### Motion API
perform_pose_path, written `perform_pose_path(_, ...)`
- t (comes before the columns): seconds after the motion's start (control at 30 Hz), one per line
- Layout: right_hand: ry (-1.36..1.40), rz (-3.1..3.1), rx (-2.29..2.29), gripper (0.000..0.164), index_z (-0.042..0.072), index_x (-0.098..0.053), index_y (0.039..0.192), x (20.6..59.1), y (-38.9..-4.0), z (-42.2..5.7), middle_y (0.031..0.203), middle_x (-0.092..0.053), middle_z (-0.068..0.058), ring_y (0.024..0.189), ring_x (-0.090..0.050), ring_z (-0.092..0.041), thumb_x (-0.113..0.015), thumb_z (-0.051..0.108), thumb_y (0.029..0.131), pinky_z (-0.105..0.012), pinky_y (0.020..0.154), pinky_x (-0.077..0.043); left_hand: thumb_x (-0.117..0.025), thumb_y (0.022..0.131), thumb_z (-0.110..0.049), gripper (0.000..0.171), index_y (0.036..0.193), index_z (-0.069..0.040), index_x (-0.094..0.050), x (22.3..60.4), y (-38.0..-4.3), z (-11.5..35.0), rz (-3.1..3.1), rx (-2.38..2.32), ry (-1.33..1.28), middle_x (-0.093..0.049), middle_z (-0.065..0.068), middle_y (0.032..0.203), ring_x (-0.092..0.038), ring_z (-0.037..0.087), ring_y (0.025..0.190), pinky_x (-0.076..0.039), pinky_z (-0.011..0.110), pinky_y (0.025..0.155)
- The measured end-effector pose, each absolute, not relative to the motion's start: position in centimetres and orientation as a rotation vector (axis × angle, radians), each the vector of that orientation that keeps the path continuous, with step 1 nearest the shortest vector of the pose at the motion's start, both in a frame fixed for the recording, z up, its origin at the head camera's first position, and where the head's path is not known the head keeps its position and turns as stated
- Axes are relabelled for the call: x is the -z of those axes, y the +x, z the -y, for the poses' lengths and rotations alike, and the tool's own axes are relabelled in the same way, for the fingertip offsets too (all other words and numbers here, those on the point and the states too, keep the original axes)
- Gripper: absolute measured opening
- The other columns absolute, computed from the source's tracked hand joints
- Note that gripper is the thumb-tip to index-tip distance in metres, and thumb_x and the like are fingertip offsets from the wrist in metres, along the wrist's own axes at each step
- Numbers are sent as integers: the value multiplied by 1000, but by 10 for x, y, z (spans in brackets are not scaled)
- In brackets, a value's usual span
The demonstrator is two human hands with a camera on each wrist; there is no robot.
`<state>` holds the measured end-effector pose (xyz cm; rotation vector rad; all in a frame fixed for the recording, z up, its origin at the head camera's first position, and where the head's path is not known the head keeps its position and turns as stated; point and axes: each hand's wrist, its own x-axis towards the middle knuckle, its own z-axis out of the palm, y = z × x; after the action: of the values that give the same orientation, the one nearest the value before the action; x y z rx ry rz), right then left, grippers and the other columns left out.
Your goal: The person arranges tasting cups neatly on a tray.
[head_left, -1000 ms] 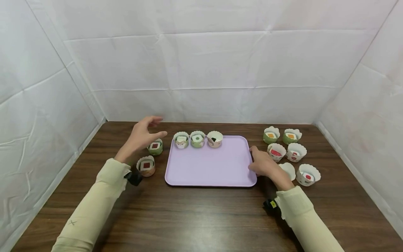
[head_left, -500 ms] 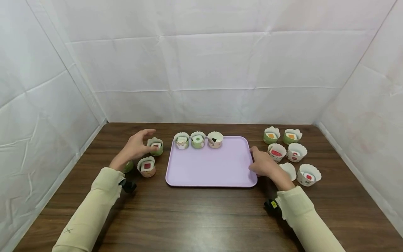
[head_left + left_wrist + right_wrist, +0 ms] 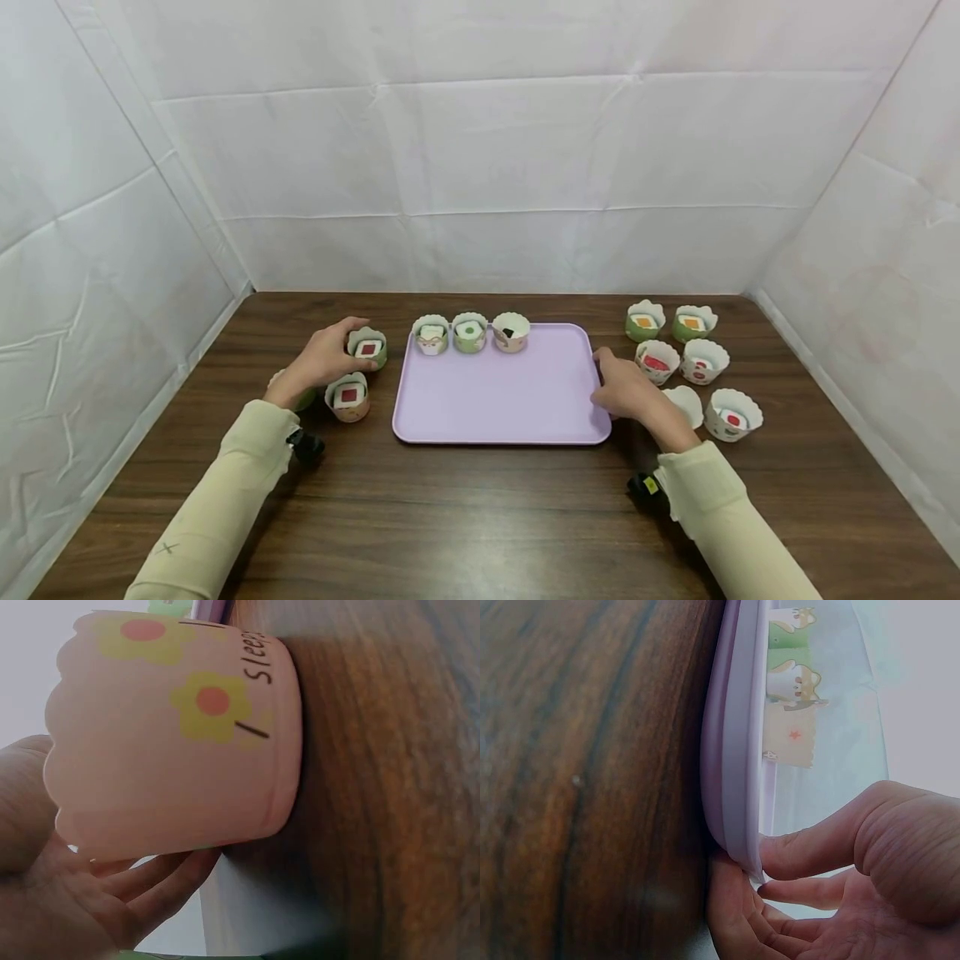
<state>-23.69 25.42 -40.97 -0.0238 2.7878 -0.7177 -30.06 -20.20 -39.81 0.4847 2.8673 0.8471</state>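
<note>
At the left, my left hand [image 3: 327, 354] has its thumb and fingers around a green paper baking cup [image 3: 380, 357] that holds a white block with a dark red square. Nearer me stands a pinkish paper cup [image 3: 352, 412] with a similar block; in the left wrist view this flowered cup [image 3: 150, 765] fills the front and hides part of the hand [image 3: 82, 900]. My right hand [image 3: 630, 387] grips the right rim of a lilac tray [image 3: 502, 400], thumb above and fingers beneath, as the right wrist view shows at the tray's corner [image 3: 739, 750].
Three filled cups [image 3: 470, 337] line the tray's back left edge. Another green cup [image 3: 306, 400] is partly hidden by my left wrist. Right of the tray stand several more cups [image 3: 705, 367], some close to my right hand. White cloth walls [image 3: 480, 167] enclose the wooden table [image 3: 465, 517].
My left hand has come down and left from above the cups, and its thumb and fingers have closed around the green cup. The right hand has stayed on the tray.
</note>
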Motion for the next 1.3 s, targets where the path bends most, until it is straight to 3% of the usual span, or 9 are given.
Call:
perform_pose_path(0.73,-26,-2787,718,70,-9,-32,151,408,-236,-253,125,-60,-33,82,-65,-26,-64,2,90,-28,59,-56,-71,97,-24,69,155,-1,-42,399,-300,201,-2885,-894,454,-45,28,156,-41,51,143,-41,67,115)
perform_pose_path(0.97,-44,-2794,722,69,-10,-32,150,407,-236,-253,118,-63,-30,76,-64,-24,-62,2,89,-27,59,-54,-70,97,-25,67,154,-2,-43,396,-299,200,-2920,-929,467,-47,27,155,-45,49,140,-43,66,113)
perform_pose_path(1.3,-43,-2794,711,69,-10,-32,150,408,-236,-253,124,-61,-33,82,-64,-26,-63,3,90,-28,60,-56,-71,95,-28,66,153,-6,-46,390,-298,192,-2972,-1018,424,-53,23,150,-55,43,129,-49,60,106)
